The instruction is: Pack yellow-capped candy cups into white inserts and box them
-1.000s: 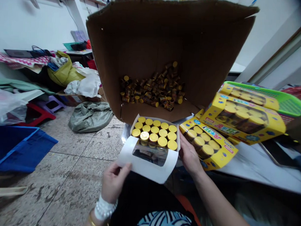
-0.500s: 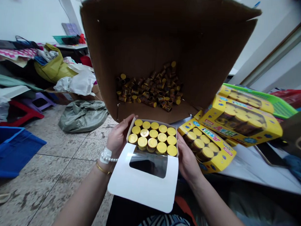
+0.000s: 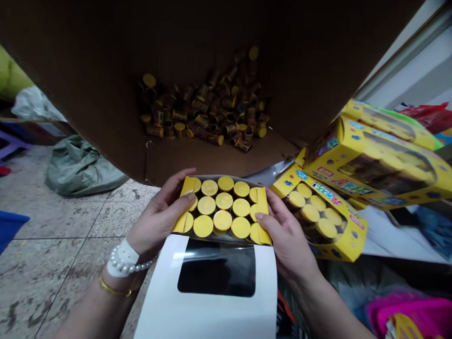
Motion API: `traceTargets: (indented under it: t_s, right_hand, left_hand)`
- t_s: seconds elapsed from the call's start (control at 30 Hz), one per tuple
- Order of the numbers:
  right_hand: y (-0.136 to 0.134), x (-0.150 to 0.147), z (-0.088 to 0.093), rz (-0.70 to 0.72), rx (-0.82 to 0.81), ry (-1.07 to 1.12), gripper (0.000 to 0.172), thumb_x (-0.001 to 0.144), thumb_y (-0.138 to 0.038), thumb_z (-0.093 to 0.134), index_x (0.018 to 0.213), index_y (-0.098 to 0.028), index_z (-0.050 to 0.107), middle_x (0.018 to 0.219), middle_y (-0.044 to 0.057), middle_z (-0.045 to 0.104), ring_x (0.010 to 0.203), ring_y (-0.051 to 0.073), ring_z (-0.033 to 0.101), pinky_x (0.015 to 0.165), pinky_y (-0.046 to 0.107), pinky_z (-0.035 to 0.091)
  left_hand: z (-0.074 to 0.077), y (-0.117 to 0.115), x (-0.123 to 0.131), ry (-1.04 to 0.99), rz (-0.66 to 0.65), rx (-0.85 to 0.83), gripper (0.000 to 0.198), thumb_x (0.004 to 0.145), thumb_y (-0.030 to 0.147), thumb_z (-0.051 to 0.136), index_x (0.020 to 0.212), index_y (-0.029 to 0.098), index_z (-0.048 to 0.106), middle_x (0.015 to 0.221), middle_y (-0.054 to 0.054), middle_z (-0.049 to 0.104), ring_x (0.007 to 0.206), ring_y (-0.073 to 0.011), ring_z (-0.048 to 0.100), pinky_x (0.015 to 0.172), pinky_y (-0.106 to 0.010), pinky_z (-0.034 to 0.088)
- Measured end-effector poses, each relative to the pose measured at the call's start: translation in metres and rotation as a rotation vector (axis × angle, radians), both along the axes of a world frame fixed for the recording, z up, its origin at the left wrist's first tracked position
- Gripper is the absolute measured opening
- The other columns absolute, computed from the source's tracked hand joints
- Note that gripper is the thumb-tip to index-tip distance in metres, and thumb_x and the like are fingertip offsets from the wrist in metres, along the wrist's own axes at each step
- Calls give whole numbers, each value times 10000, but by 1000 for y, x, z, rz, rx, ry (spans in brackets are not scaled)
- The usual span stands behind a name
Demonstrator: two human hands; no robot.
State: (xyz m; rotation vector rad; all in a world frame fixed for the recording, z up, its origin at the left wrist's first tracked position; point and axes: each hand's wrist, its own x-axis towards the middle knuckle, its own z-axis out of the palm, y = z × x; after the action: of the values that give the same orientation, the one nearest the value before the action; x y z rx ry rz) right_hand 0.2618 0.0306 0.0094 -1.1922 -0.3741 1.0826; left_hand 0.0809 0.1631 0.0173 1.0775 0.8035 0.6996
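Between my hands is an open display box [image 3: 158, 295] filled with rows of small yellow-capped tubs [image 3: 224, 201]. Its white lid, with a clear window, hangs down towards me. At either end a yellow side flap [image 3: 262, 210] lies folded inward over the outer tubs. My left hand [image 3: 153, 216] grips the left end, its thumb pressing on that flap. Around the right end my right hand [image 3: 292, 236] is closed, thumb on the other flap. Behind the display box gapes a large brown carton [image 3: 196, 161], with many loose tubs [image 3: 213, 112] piled inside.
To the right, closed yellow window boxes [image 3: 330, 217] rest on a white table [image 3: 390, 239], some stacked. A pink container [image 3: 421, 315] is at the lower right. On the floor at left lie a grey-green sack [image 3: 83, 167] and a blue bin [image 3: 3, 236].
Both side flaps of the display box are now folded in over the tubs, with my thumbs on them. The view has moved closer to the carton.
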Motion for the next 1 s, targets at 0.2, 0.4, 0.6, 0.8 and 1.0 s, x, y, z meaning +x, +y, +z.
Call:
traceTargets:
  t_s: [0.2,0.4,0.6,0.8,1.0]
  right_hand:
    - [1,7,2,67,78,-175,714,860,-320,721,1508,-300,421,1525,59,513,1377,248,521,1142,450,460]
    - [7,22,0,153,74,-244,686,843,-306,718,1482,-260,471,1505,78,534,1347,258,552,1140,467,460]
    - [4,38,-9,285,133,-361,732,856,-394,709,1520,-293,418,1542,45,490,1423,255,463,1178,460,410]
    - [-1,40,-5,355,89,-352,770,884,-436,687,1557,-312,334,1535,55,499,1385,258,512,1144,479,451]
    - [-1,24,-8,93,176,-634,545,887,-351,693,1384,-294,478,1535,82,492,1415,236,474,1178,473,402]
  left_hand:
    - [-5,-13,5,21,144,38,560,755,402,792,1268,258,620,1132,-54,700,953,-230,689,771,-298,582]
    - [-5,-18,-1,22,185,51,509,685,405,840,1133,250,653,1044,-13,681,887,-183,650,708,-238,542]
    - [-2,-11,4,120,205,44,617,610,465,856,1123,221,616,1027,-28,675,815,-184,622,645,-261,536]
    - [2,-6,-3,248,175,580,465,812,382,692,1219,182,590,1159,-106,650,1037,-271,621,905,-439,521]
    - [28,4,-7,511,-213,1500,401,918,144,475,1290,103,620,1145,-162,643,1031,-286,582,897,-482,499]
